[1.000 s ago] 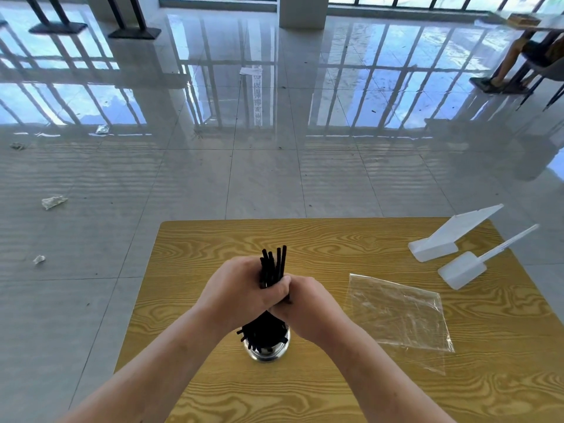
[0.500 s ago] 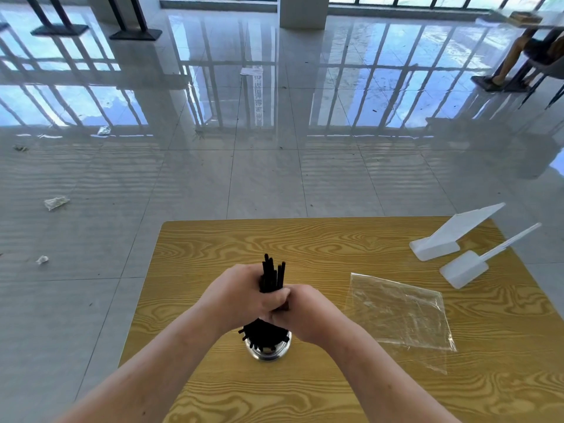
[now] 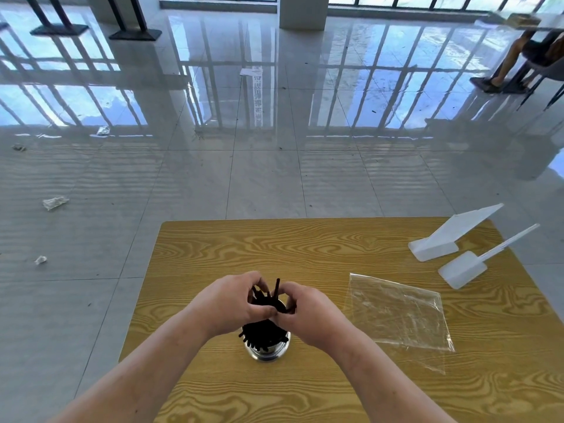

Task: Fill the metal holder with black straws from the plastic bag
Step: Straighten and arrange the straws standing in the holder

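A round metal holder (image 3: pixel 266 353) stands on the wooden table (image 3: pixel 305 248), packed with black straws (image 3: pixel 263 334) that fan out over its rim. My left hand (image 3: pixel 227 302) and my right hand (image 3: pixel 306 309) meet just above it, both wrapped around the upper part of the straw bundle. A few straw tips poke up between my fingers. The clear plastic bag (image 3: pixel 396 312) lies flat to the right and looks empty.
Two white plastic stands (image 3: pixel 436 247) (image 3: pixel 462 270) sit at the table's far right corner. Glossy tiled floor surrounds the table, with scraps of litter at the left. A seated person's legs (image 3: pixel 512 61) show at the far upper right.
Both hands have slid down the bundle toward the holder, and the straws have sunk lower, so less of their tips shows above my fingers.
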Tool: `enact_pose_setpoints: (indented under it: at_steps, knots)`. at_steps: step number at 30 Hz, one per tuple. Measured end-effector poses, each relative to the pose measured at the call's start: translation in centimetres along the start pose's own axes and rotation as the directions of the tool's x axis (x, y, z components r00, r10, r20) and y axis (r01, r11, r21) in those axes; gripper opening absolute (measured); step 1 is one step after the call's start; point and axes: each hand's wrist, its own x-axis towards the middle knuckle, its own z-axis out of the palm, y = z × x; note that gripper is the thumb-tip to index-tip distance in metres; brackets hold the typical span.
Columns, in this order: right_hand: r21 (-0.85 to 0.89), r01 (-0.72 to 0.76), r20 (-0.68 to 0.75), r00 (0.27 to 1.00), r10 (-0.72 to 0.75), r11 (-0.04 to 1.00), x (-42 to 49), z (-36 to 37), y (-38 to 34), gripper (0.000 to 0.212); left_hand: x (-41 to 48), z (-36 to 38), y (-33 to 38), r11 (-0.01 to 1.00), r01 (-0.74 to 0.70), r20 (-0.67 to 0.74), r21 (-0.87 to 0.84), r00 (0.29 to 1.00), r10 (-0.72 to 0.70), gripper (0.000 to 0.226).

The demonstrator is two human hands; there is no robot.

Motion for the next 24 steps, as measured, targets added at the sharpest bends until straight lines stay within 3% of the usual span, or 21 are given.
enact_pose_setpoints:
  at_steps: [4,8,14,20,24]
  knots:
    - [0.002,0.005,-0.06,0.998,-0.005,1.0,0.0,0.6,0.3,0.007,0.2,0.6,-0.6,0.99,0.012,-0.038,0.137,0.999,-0.007,0.014]
    - [-0.01,0.017,-0.093,0.996,-0.018,1.0,-0.2,0.9,0.3,0.012,0.3,1.1,-1.1,0.989,0.019,-0.003,0.15,1.0,-0.019,0.012]
    - [-0.029,0.067,-0.248,0.966,-0.072,0.997,-0.3,0.8,-0.2,0.02,0.3,1.0,-0.8,0.996,-0.004,-0.092,0.09,0.996,0.013,0.018]
    - [-0.121,0.015,-0.101,0.995,-0.028,0.993,0.0,1.3,0.2,0.018,0.8,1.2,-1.1,0.988,0.011,-0.071,0.152,0.997,0.0,0.012]
    - [-0.068,0.002,-0.15,0.989,-0.012,0.998,-0.3,1.2,0.5,0.025,0.9,1.3,-1.4,0.988,0.002,-0.143,0.157,0.99,0.02,0.023]
